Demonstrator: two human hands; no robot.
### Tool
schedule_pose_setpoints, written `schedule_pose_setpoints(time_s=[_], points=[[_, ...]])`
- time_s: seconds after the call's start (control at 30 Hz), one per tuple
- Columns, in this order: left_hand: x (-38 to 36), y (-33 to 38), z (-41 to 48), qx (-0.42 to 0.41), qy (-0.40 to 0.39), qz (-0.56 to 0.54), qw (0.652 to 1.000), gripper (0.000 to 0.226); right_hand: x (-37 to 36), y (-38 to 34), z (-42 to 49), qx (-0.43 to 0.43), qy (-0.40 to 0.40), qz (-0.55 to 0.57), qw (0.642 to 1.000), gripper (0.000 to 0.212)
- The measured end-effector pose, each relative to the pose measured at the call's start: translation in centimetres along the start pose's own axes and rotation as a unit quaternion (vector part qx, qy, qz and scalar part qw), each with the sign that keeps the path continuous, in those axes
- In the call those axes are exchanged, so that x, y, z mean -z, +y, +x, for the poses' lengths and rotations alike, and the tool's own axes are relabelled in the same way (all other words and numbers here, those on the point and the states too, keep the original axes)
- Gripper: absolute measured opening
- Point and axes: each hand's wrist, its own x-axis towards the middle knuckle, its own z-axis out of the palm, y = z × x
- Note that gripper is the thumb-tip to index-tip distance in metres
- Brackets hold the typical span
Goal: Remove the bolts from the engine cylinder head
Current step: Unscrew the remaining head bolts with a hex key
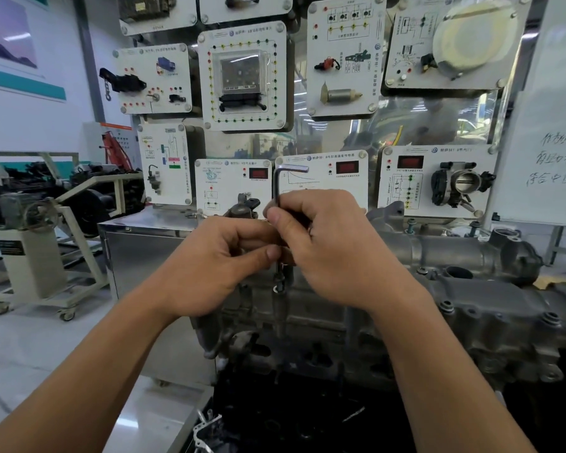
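An L-shaped hex key [279, 181] stands upright over the left end of the grey engine cylinder head [471, 308], its short arm pointing right at the top. My right hand [327, 246] grips the key's long shaft. My left hand [216, 259] pinches the same shaft lower down, between thumb and fingers. The key's lower end meets a bolt [279, 286] just under my fingers; the joint is partly hidden. Other bolts [446, 306] sit in the head on the right, and two stand raised at the back [411, 224].
A display wall of white component panels [242, 76] stands right behind the engine. A steel cabinet [144, 253] is at the left, a wheeled engine stand [36, 256] farther left. A whiteboard [549, 142] stands at the right. Dark engine parts lie below.
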Motion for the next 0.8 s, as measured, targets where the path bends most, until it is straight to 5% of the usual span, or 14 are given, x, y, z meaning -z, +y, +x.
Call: schedule_pose_setpoints(time_s=[0.23, 0.47, 0.6, 0.8], points=[[-1.3, 0.0, 0.3, -0.036, 0.11, 0.025, 0.993, 0.012, -0.3, -0.2, -0.2, 0.001, 0.071, 0.05, 0.996, 0.012], [-0.8, 0.2, 0.0, -0.026, 0.04, 0.044, 0.998, 0.027, 0.0, -0.6, -0.2, 0.0, 0.027, 0.039, 0.999, 0.023], [-0.9, 0.6, -0.1, -0.014, 0.056, 0.038, 0.998, 0.016, 0.5, -0.9, -0.3, 0.0, -0.022, 0.019, 1.0, 0.029], [-1.0, 1.1, 0.5, -0.006, 0.084, 0.084, 0.993, 0.011, 1.4, -0.6, -0.4, 0.028, 0.035, 0.057, 0.997, 0.015]])
